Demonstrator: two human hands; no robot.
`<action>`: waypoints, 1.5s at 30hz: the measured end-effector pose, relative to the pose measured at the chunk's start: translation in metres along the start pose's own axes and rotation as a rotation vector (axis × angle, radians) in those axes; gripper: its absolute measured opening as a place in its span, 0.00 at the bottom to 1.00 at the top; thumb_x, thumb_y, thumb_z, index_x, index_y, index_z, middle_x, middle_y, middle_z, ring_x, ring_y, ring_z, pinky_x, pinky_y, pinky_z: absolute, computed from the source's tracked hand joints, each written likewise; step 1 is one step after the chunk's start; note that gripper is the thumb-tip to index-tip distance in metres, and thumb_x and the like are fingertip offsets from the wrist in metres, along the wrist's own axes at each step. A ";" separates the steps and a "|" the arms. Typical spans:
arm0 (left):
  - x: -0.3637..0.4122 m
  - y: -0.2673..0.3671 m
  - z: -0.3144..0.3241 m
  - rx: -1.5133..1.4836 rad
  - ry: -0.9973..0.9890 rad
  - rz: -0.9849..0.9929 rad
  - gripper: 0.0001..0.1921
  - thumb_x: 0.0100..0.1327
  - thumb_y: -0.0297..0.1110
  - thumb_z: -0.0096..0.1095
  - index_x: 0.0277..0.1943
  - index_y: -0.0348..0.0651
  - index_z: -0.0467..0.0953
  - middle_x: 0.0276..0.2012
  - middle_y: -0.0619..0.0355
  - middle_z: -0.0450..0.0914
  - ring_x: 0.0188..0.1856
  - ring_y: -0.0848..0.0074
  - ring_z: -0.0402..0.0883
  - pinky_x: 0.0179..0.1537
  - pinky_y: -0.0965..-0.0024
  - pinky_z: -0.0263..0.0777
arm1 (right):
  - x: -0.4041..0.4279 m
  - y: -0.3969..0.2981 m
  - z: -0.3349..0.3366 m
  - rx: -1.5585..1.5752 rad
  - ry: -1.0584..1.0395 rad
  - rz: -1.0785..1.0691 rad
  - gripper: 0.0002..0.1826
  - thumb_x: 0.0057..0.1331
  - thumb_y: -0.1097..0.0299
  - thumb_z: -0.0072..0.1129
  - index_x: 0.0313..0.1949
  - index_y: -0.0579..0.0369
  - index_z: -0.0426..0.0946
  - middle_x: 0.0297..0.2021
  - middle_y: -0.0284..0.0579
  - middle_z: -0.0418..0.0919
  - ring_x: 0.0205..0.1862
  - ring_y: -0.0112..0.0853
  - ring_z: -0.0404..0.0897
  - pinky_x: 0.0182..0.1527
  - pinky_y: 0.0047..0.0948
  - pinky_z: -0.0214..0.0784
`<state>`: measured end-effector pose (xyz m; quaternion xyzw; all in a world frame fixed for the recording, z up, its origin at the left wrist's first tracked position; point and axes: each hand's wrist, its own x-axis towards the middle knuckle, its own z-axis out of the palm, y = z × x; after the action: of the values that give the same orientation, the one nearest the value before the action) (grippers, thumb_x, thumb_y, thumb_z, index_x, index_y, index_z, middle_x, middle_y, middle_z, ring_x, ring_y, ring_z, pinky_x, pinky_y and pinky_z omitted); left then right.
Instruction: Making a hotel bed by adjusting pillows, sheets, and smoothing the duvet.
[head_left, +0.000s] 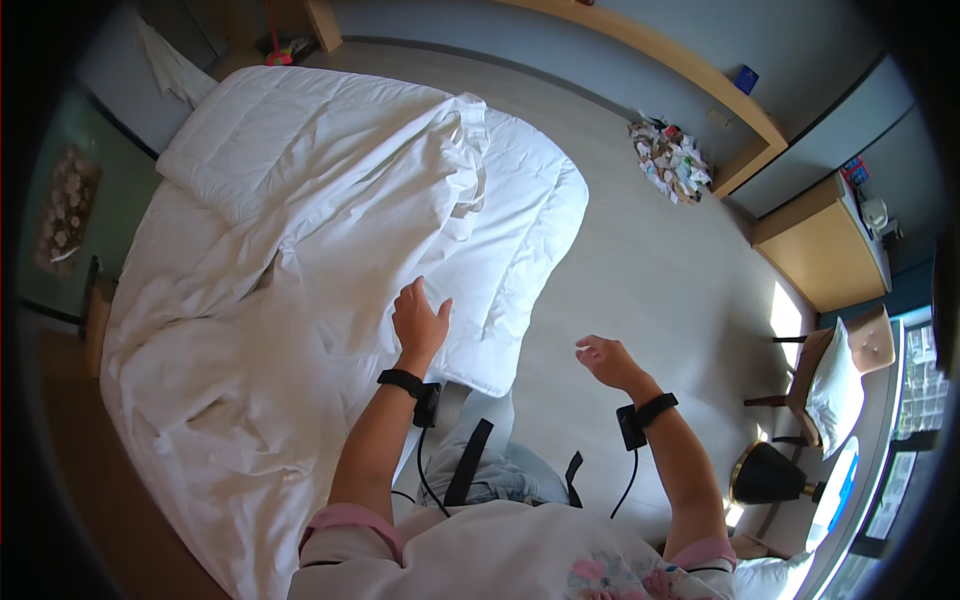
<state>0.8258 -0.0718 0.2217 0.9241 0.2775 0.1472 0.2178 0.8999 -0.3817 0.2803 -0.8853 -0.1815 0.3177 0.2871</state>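
My left hand (418, 321) is over the near right part of the bed, fingers apart and nothing in it; whether it touches the bedding I cannot tell. Beneath and around it lies a rumpled white duvet cover or sheet (352, 255), spread across a quilted white duvet (517, 187). The duvet's rounded edge hangs at the bed's right side, near my legs. To the right, my right hand (606, 361) is held above the grey floor, fingers loosely curled, holding nothing that I can see. Each wrist wears a black strap with a small box and cable.
A heap of crumpled paper scraps (671, 161) lies on the floor by the wooden ledge (660, 52). At right stand a wooden cabinet (821, 244), a chair (806, 390) with a white pillow (836, 390), and a black lampshade (765, 474) near the window.
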 end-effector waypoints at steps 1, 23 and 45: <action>0.019 0.009 0.014 -0.011 0.004 -0.017 0.29 0.50 0.43 0.63 0.53 0.44 0.63 0.48 0.50 0.69 0.51 0.58 0.67 0.47 0.58 0.63 | 0.016 0.001 -0.013 0.012 -0.007 0.003 0.16 0.60 0.63 0.50 0.44 0.60 0.72 0.34 0.53 0.78 0.38 0.42 0.78 0.41 0.32 0.69; 0.048 0.060 0.027 0.340 0.093 -1.313 0.18 0.60 0.46 0.49 0.26 0.36 0.69 0.26 0.54 0.71 0.38 0.61 0.71 0.45 0.51 0.60 | 0.574 -0.065 -0.148 0.064 -0.334 -0.236 0.20 0.58 0.59 0.52 0.47 0.57 0.69 0.38 0.46 0.75 0.40 0.33 0.74 0.43 0.29 0.66; 0.513 0.120 0.214 0.348 0.374 -1.244 0.39 0.49 0.38 0.59 0.61 0.34 0.50 0.57 0.38 0.56 0.60 0.52 0.55 0.60 0.58 0.46 | 0.762 -0.245 -0.182 -0.389 -0.899 -1.149 0.19 0.56 0.61 0.55 0.43 0.58 0.71 0.39 0.50 0.74 0.40 0.39 0.75 0.42 0.31 0.67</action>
<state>1.3753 0.0652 0.1732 0.5727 0.8109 0.1050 0.0584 1.5457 0.1189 0.1990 -0.4710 -0.7672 0.4107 0.1444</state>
